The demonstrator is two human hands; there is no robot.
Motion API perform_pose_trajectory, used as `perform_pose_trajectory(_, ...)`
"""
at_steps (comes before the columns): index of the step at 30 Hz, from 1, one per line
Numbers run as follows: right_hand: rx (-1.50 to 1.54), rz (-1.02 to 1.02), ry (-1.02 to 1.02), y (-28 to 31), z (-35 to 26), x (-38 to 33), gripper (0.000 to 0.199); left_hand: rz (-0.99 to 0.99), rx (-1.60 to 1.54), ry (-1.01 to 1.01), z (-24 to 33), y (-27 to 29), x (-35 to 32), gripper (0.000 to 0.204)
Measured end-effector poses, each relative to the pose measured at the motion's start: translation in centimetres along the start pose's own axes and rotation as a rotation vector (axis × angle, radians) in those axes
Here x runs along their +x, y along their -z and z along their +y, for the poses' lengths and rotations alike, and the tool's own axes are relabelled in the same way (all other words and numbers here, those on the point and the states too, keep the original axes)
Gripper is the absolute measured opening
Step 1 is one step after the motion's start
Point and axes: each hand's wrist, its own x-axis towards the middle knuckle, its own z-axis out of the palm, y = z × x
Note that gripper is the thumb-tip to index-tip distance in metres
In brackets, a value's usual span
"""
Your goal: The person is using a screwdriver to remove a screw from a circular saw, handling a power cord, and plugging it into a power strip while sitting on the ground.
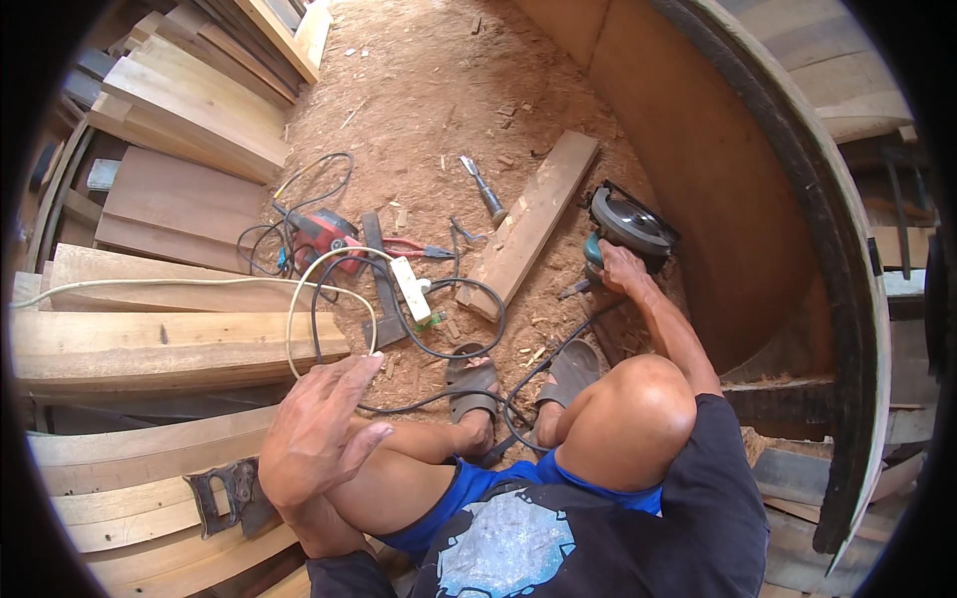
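Observation:
My right hand (623, 267) is closed around the teal handle of a circular saw (630, 219), which rests on the shavings to the right of a wooden plank (543, 219). My left hand (321, 424) is raised above my left knee, fingers stretched out, holding nothing. Just beyond it a pale cord (290, 324) loops up to a white power strip (410, 287). A black cord (439, 401) runs past my feet toward the saw. The saw's blade and base are partly hidden.
A red power tool (327, 237), red-handled pliers (417, 248) and a chisel (483, 189) lie on the shavings-covered floor (419, 100). Stacked boards (179, 344) line the left, with a handsaw handle (221, 498) on them. A large curved wooden panel (738, 189) stands at right.

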Motion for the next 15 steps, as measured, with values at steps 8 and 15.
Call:
perform_pose_trajectory(8,-0.13,0.01,-0.178,0.1,-1.4,0.8,0.028,-0.051,0.014,0.093,-0.1,-0.1,0.6,0.077)
perform_pose_trajectory(15,0.082,0.108,-0.266,4.9,-3.0,0.9,0.045,-0.081,0.05,0.128,-0.3,-0.2,1.2,0.076)
